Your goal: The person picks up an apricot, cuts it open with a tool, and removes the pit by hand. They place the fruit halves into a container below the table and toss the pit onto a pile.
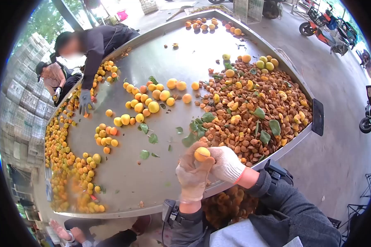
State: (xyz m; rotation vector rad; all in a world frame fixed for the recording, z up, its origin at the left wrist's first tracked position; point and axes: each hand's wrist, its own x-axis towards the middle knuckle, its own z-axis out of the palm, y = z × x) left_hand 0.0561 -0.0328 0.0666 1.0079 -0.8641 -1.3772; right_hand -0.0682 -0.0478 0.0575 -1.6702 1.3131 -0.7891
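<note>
A yellow-orange apricot [202,154] is held up over the near edge of the metal table, a thin dark line across its skin. My left hand [192,175], in a stained pale glove, wraps its fingers round the fruit from the left and below. From the right, my right hand [226,165], in a white knitted glove, closes against the same apricot; its fingertips are partly hidden. Just beyond my hands lies a large heap of brown apricot pits [243,123] mixed with bits of yellow flesh. Green leaves [198,129] lie beside the heap.
Whole apricots [146,101] lie in the middle of the metal table [127,181], with many more along its left side [66,152]. A co-worker's gloved hand [85,102] reaches in at the left. Another person's hand [61,230] shows at lower left. Stacked crates [24,99] and scooters [327,31] stand beyond.
</note>
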